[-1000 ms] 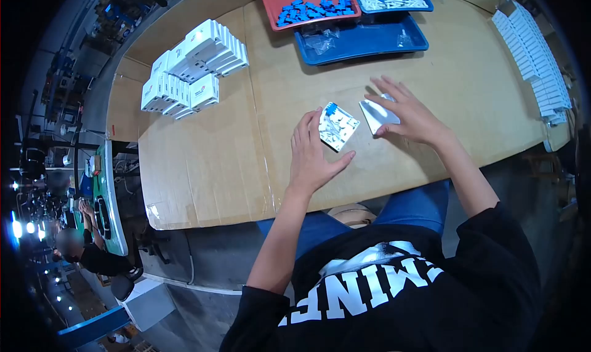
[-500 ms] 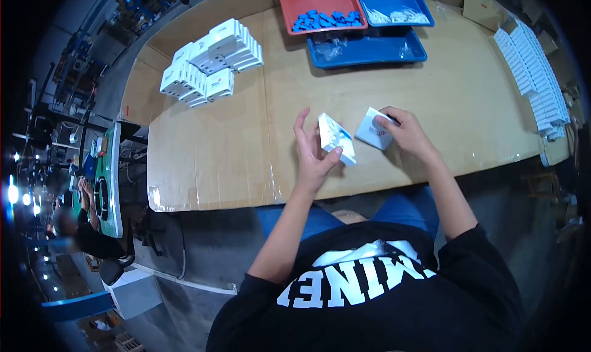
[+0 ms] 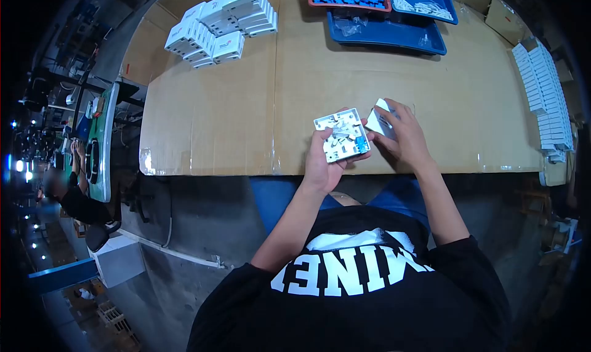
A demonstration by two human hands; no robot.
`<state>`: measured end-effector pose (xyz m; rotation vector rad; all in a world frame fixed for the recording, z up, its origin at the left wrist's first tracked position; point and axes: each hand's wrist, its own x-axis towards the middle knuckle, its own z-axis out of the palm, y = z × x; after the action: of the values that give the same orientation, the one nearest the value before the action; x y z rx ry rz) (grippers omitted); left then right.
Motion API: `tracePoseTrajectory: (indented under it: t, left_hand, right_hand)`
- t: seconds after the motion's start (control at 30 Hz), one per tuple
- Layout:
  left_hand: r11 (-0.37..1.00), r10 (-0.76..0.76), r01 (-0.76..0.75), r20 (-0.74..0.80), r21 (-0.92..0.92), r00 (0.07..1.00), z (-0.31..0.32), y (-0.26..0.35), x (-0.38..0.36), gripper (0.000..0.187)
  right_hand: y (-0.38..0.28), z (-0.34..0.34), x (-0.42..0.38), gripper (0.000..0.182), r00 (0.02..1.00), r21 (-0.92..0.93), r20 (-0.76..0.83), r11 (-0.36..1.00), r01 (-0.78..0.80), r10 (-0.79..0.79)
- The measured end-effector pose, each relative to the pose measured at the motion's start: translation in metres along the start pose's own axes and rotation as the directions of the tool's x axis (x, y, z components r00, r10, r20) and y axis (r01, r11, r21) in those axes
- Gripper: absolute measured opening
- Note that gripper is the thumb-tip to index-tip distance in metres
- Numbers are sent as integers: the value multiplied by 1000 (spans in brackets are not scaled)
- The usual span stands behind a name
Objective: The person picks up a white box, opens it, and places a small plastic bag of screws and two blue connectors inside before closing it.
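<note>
A square white open case (image 3: pixel 342 134) lies in my left hand (image 3: pixel 325 158), its inside facing up. Small white parts and a blue piece at its lower right corner show inside it. The thumb rests on the case's left edge, with fingers beneath and at the far edge. Just to the right, my right hand (image 3: pixel 401 133) grips a white cover (image 3: pixel 381 123), held tilted with the fingers over its top and right side. Case and cover are close together; whether they touch I cannot tell.
Stacked white boxes (image 3: pixel 231 13) stand at the back left of the cardboard-covered table (image 3: pixel 215 118). A red tray (image 3: pixel 381 7) with blue parts and blue trays (image 3: pixel 394 39) lie at the back. White pieces (image 3: pixel 542 100) line the right edge. Another person (image 3: pixel 80 195) sits far left.
The case in my left hand has turned from tilted to nearly flat, its inside now showing. My right hand's fingers have shifted over the cover. The view has tipped, moving the table upward.
</note>
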<state>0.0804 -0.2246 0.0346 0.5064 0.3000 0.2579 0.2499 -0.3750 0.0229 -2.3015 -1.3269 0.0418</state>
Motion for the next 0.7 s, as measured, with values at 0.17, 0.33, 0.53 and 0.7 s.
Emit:
tracePoseTrajectory:
  t: [0.17,0.33,0.53,0.7]
  left_hand:
    - [994,-12,7,47,108,999,0,-1,-1,63]
    - [989,-4,4,-2,151,1000,14,4,-7,61]
    - [990,-69,75,53,-119,996,18,6,-9,65]
    - [952,-198,193,2,-239,980,21,0,-12,69]
  right_hand:
    - [-2,-23,8,56,996,341,-52,939,-55,77]
    - [-15,-69,14,65,994,976,50,208,-70,99]
    - [-22,-84,10,78,995,940,33,-341,3,98]
    - [-37,-58,4,76,978,984,80,-172,-46,193]
